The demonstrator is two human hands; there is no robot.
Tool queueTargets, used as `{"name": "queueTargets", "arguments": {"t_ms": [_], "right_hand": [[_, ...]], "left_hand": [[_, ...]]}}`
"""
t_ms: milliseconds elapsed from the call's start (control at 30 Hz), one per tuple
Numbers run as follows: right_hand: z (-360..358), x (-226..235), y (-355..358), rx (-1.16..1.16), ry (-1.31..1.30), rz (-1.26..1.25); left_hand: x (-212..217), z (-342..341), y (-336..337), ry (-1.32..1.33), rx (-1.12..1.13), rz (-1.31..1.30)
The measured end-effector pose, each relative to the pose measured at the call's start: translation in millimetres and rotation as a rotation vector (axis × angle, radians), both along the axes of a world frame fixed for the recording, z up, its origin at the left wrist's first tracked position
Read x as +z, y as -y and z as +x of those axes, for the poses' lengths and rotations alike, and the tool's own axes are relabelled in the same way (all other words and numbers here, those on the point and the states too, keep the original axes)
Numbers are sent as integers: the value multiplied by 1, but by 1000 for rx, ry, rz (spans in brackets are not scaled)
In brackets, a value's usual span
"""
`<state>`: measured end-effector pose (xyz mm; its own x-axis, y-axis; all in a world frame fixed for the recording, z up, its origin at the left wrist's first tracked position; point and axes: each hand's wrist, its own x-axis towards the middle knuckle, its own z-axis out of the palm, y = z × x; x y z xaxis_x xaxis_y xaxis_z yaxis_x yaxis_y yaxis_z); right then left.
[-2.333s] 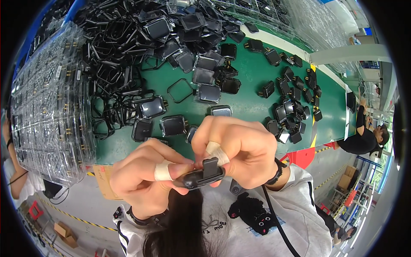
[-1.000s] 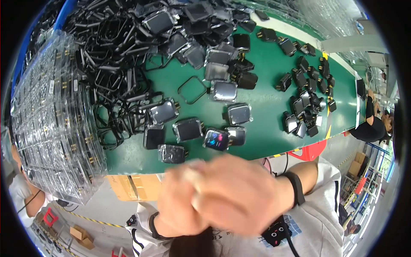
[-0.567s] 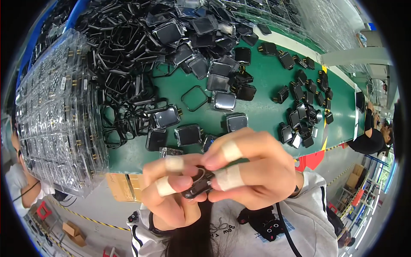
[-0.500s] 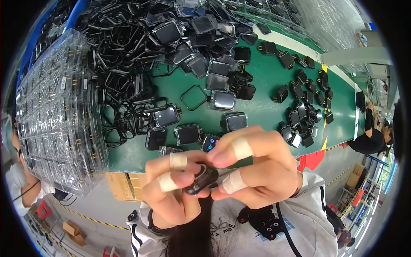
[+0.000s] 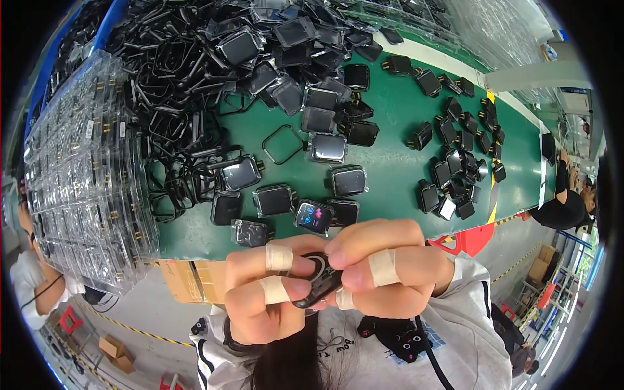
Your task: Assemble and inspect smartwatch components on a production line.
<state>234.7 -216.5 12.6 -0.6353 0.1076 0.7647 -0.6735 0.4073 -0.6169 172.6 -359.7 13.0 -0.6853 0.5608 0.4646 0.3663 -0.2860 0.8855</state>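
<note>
Between my two hands, just off the table's near edge, is a black smartwatch body (image 5: 324, 283) with a pale ring on the face turned up. My left hand (image 5: 268, 290) pinches one end of it with thumb and fingers. At the other end, the fingers of my right hand (image 5: 393, 266) are closed on it too. Beige tape wraps several fingertips on both hands. Just beyond my fingers lies a watch with a lit screen (image 5: 314, 216), with dark screen modules in clear film (image 5: 273, 199) around it.
A heap of black watch frames (image 5: 175, 84) and film-wrapped screens (image 5: 296, 31) covers the table's far left. Stacked clear trays (image 5: 84, 175) rise at the left. Several black watch bodies (image 5: 455, 166) lie on the right of the green table (image 5: 390, 182). A red stool (image 5: 471, 239) stands beyond its near edge.
The watch body has turned so its ringed face shows more, and my right fingers have closed in on it. The lit screen, partly hidden before, is now in full view.
</note>
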Motion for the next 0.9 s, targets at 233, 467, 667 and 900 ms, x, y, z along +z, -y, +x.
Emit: {"name": "queueTargets", "arguments": {"t_ms": [233, 467, 667, 900], "right_hand": [[-3, -1, -6, 135, 94, -30], [-15, -1, -3, 131, 244, -349], [-39, -2, -15, 282, 255, -467], [-44, -9, -8, 348, 248, -496]], "left_hand": [[-3, 1, 8, 41, -2, 15], [-7, 2, 4, 252, -88, 264], [1, -12, 9, 175, -62, 72], [-9, -3, 1, -127, 269, -52]]}}
